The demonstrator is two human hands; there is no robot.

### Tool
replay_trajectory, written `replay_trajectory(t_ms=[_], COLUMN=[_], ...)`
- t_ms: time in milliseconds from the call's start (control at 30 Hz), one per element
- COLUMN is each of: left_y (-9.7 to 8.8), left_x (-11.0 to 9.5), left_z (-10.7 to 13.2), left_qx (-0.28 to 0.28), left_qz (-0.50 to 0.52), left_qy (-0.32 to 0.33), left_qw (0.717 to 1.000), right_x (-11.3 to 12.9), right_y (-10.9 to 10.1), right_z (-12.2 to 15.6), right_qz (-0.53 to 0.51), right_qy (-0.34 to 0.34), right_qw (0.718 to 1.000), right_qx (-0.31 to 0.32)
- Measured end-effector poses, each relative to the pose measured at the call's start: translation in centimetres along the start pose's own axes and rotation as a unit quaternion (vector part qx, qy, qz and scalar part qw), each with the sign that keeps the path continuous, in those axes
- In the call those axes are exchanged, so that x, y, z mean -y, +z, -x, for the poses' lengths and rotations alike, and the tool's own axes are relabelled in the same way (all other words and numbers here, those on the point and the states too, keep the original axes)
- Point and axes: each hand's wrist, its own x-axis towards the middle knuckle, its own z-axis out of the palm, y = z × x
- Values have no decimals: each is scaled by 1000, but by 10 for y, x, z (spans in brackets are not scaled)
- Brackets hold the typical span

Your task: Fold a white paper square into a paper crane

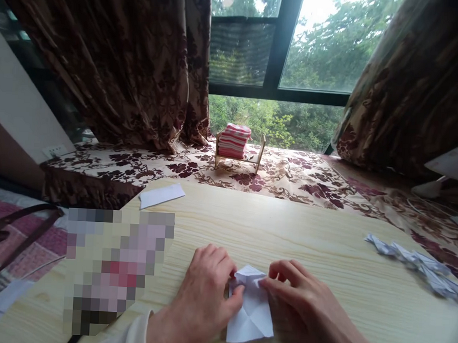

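White paper [251,312], creased crosswise, far end partly folded, on pale wooden tabletop [272,222].

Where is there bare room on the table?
The table looks bare beyond the left hand and right hand, between the white strip and folded papers. It's crowded around the sheet they hold; the pixelated patch can't be judged.

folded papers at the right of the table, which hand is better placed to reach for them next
Probably the right hand: it is nearer the folded papers, while the left hand would have to reach past it. Both hands are at the creased sheet.
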Motion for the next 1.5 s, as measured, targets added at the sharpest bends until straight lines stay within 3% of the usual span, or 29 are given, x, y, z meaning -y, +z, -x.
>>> replay_trajectory(t_ms=[167, 267, 333, 433, 533, 800, 933, 1167, 1500], left_y=[5, 5, 4, 3, 2, 0, -2, -2, -2], left_x=[-1, -2, -3, -5, -4, 1, 0, 5, 3], left_z=[4, 6, 7, 7, 6, 5, 4, 6, 10], left_qx=[4, 15, 22, 25, 25, 32, 41, 52, 47], left_qz=[5, 2, -2, -3, 8, 36, 51, 54, -1], left_qy=[0, 10, 16, 13, 13, 3, -4, 30, 105], left_qw=[1000, 1000, 1000, 1000, 1000, 999, 998, 997, 993], right_x=[-5, -4, 2, 14, 20, 15, 12, 17, 21], right_y=[2, 5, 6, 4, 0, 3, 3, 2, -6], right_z=[-3, -11, -20, -34, -39, -17, -9, -9, -9], right_qz=[-120, -193, -231, -258, -237, -351, -278, -181, -69], right_qy=[91, 200, 256, 262, 259, 289, 297, 176, 132], right_qw=[988, 959, 938, 930, 936, 890, 914, 965, 983], right_qx=[-30, -52, -23, 16, -2, -27, -5, 66, 107])
